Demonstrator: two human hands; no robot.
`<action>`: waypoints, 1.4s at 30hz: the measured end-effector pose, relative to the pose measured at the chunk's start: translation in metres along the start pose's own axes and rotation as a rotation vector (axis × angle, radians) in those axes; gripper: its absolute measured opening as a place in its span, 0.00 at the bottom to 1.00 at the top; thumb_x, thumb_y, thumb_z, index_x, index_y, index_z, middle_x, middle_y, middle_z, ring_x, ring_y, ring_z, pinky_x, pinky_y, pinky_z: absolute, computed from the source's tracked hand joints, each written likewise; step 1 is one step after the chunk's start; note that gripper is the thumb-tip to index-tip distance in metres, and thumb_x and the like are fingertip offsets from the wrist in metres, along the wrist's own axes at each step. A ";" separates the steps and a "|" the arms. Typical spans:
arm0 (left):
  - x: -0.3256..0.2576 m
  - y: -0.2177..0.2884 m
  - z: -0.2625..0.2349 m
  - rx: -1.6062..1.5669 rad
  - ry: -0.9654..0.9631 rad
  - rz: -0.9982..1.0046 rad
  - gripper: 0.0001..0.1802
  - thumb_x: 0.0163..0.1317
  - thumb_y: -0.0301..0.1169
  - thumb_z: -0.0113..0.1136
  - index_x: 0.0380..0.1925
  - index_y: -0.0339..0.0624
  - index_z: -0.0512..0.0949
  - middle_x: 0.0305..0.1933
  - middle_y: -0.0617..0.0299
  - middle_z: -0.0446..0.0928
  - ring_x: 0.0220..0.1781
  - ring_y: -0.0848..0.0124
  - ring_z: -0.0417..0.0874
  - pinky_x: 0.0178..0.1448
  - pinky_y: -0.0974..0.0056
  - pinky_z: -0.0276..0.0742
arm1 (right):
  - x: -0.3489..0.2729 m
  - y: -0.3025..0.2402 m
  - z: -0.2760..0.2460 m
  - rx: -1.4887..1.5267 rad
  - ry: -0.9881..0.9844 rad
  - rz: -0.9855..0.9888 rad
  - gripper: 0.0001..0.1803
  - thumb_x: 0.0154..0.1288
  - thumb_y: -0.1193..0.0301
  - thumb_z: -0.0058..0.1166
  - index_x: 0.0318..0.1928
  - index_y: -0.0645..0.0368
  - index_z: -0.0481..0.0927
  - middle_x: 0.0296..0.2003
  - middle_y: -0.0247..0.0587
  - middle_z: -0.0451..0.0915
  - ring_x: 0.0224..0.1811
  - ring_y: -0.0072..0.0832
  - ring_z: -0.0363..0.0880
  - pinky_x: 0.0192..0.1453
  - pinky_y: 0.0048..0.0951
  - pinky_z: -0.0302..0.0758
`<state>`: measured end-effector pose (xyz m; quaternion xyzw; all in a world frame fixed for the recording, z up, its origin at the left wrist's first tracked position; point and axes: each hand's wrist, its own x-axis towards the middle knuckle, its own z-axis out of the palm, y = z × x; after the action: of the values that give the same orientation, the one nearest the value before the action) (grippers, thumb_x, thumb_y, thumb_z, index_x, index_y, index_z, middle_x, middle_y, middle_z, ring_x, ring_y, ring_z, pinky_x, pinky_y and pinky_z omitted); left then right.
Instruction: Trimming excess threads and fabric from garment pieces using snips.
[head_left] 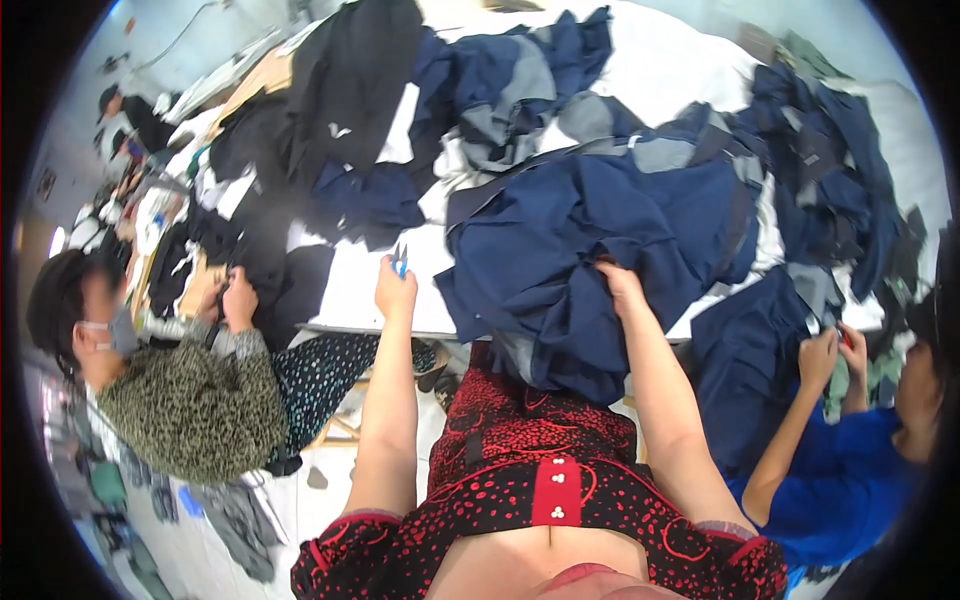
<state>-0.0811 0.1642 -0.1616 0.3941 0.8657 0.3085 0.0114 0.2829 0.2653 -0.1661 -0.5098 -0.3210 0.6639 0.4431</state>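
Note:
A navy garment (pixel 560 220) with dark grey and black edges lies heaped before me, its lower folds hanging over the table's near edge onto my lap. My right hand (pixel 622 285) is closed on a fold at its middle; some of the fingers are hidden in the cloth. To the left, apart from the garment, my left hand (pixel 396 290) is wrapped round small blue-handled thread snips (pixel 401 264). Their dark blades point up and away from me, over the bare white tabletop.
Navy and grey garments (pixel 510 90) pile up at the far side, with black cloth (pixel 345 90) to their left. A masked person (pixel 190 400) handles dark cloth at my left. At my right, a person in blue (pixel 840 480) works on navy cloth with a red-handled tool. The white table (pixel 385 285) ends before me.

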 end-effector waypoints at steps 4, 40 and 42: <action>0.037 0.005 0.001 0.008 -0.048 0.039 0.15 0.52 0.34 0.49 0.41 0.44 0.72 0.32 0.50 0.78 0.37 0.47 0.77 0.41 0.49 0.70 | 0.006 -0.001 0.002 -0.056 -0.015 0.011 0.14 0.54 0.73 0.56 0.42 0.63 0.78 0.42 0.40 0.78 0.44 0.30 0.74 0.50 0.27 0.69; -0.083 0.160 -0.074 -0.866 -0.341 0.603 0.09 0.51 0.28 0.59 0.24 0.34 0.71 0.23 0.58 0.66 0.28 0.66 0.71 0.35 0.66 0.66 | -0.107 -0.080 0.050 -1.071 -0.214 -0.616 0.23 0.57 0.60 0.54 0.46 0.65 0.73 0.41 0.51 0.76 0.42 0.34 0.76 0.48 0.29 0.70; -0.097 0.169 -0.073 -0.920 -0.404 0.588 0.08 0.52 0.28 0.58 0.24 0.34 0.71 0.23 0.56 0.66 0.28 0.63 0.70 0.34 0.65 0.65 | -0.115 -0.098 0.075 -0.770 -0.266 -0.453 0.22 0.58 0.57 0.52 0.43 0.65 0.75 0.35 0.47 0.77 0.39 0.31 0.76 0.45 0.27 0.70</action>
<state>0.0805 0.1429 -0.0321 0.6233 0.4775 0.5619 0.2603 0.2467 0.2015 -0.0141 -0.4647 -0.7014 0.4425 0.3103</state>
